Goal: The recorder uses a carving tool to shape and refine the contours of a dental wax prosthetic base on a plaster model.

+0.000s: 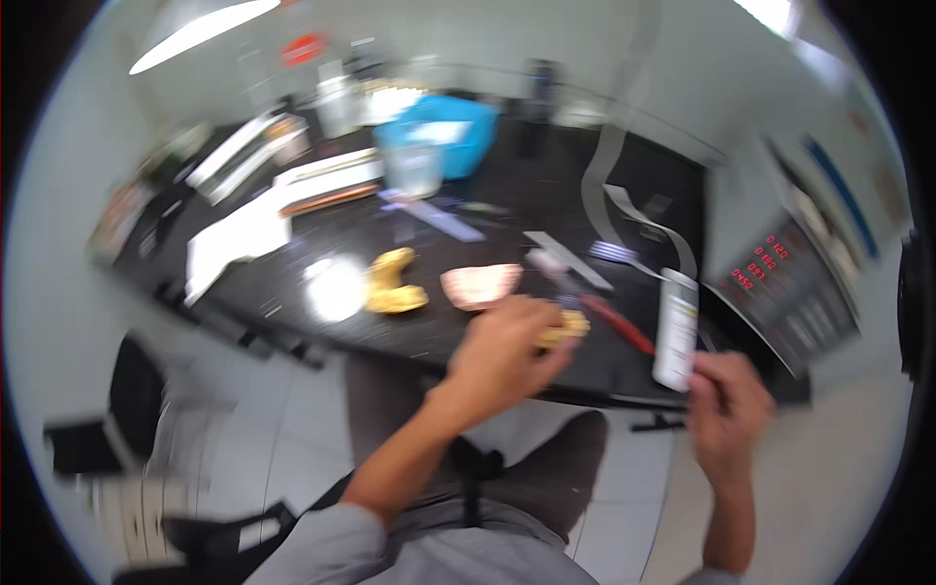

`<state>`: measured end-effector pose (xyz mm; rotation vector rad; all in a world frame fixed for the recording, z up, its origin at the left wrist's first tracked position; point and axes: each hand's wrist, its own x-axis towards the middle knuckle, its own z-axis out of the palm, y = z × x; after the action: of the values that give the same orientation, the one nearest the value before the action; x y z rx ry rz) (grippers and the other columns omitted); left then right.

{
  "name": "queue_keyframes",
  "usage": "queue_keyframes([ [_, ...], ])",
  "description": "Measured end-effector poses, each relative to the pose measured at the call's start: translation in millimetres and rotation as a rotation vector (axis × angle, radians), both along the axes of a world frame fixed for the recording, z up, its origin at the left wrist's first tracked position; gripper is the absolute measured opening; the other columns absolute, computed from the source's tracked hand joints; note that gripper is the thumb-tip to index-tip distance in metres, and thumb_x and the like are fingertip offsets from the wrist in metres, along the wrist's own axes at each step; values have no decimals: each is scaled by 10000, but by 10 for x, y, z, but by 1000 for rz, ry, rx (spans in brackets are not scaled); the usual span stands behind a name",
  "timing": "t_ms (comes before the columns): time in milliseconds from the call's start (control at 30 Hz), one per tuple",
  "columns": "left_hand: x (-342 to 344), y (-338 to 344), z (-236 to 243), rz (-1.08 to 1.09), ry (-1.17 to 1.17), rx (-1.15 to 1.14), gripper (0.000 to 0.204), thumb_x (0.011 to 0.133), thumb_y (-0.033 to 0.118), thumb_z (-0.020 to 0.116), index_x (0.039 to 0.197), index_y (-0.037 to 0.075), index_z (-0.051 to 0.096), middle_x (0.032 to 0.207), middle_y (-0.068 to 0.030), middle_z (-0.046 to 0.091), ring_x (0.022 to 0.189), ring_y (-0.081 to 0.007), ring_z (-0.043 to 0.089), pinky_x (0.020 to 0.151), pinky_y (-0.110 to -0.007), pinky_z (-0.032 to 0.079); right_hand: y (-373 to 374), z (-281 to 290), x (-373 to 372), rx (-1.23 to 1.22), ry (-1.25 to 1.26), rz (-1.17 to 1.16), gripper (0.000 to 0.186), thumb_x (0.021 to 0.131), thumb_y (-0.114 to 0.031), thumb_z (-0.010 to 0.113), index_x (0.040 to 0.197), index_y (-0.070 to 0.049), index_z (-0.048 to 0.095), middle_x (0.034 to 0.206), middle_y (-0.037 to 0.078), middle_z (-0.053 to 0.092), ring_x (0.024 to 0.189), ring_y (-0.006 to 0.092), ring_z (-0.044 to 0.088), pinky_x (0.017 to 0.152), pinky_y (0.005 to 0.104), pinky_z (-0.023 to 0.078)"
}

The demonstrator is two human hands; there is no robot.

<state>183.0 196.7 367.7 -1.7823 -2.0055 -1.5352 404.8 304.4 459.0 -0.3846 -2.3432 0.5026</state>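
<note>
Motion blurs much of the picture. My left hand is closed around a small yellow, lumpy piece that sticks out past the fingertips, over the desk's front edge. Just beyond this hand lies a pink arch-shaped piece that looks like a dental model. A yellow U-shaped piece of similar look sits to its left. At the right, my right hand pinches the near end of a white oblong block with a printed label. A red-handled tool lies between the hands.
The black desk carries a blue bag, a clear cup, white paper, a grey strip and a small brush-like thing. At right stands a panel with red digits. A lamp hangs upper left.
</note>
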Motion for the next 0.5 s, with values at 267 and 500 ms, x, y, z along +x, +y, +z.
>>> queue_keyframes([
  [267, 122, 141, 133, -46, -36, -25, 164, 777, 51, 699, 928, 6, 655, 853, -110, 660, 755, -278, 589, 689, -368, 471, 969, 166, 671, 47, 368, -630, 130, 933, -72, 579, 969, -8, 686, 741, 52, 653, 508, 60, 519, 459, 245, 382],
  [500, 166, 108, 199, -27, -49, -25, 164, 777, 46, 688, 934, 9, 661, 811, -123, 643, 752, -289, 584, 706, -359, 455, 2475, 1092, 1784, 513, -2, -867, 330, 875, 10, 466, 1100, -58, 698, 1112, 168, 637, 915, 274, 630, 830, 342, 486],
])
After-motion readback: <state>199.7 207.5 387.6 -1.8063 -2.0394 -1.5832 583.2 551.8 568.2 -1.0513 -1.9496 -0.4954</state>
